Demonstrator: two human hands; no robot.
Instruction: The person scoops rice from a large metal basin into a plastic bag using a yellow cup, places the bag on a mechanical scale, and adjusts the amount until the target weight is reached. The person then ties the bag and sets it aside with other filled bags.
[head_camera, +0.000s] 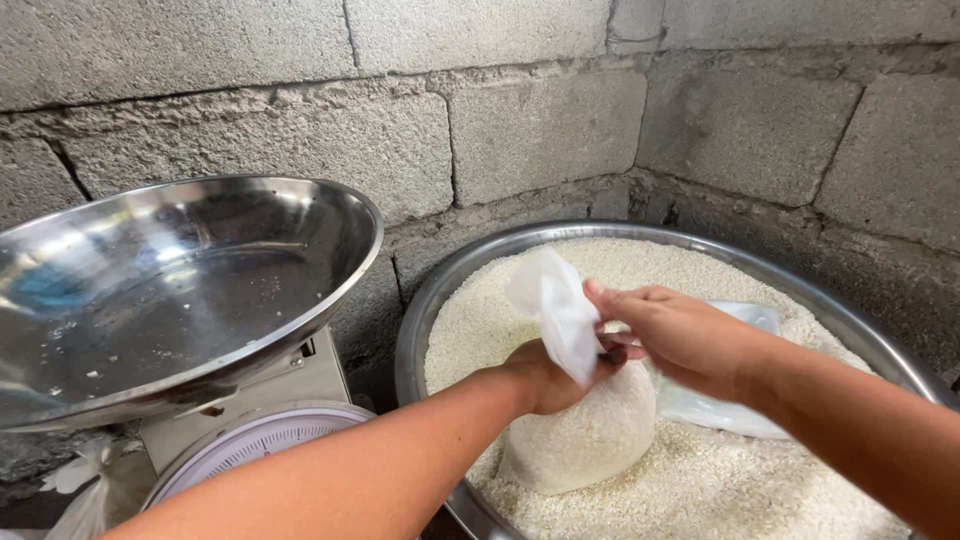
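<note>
Nearest to the camera, the two bare forearms come in from the bottom edge and meet over a clear plastic bag filled with white rice (585, 435). The bag sits on the heap of loose white rice inside a wide round metal basin (440, 300), near its front.

The left hand (545, 375) is closed around the neck of the bag, just above the full, rounded part. The wrist is bent a little down and the forearm crosses from the lower left. The right hand (680, 335) comes from the right side, palm down, and its fingers pinch the loose upper flap of the bag — the flap stands up, white and crumpled, between both hands. So both hands are clamped on the same bag, one low at the neck, one high at the flap.

I think the danger here is at the neck: if the left hand loosens while the right hand pulls or turns the flap, the bag can open and the grains fall back into the basin. The thin plastic can also tear under the weight.

Behind the right hand lies another clear plastic bag, flat and empty (735, 400). To the left stands a weighing scale with a white dial (265, 440) and a big shiny steel pan (170, 290) — only some grains in it. Farthest is the grey concrete block wall (540, 120).
</note>
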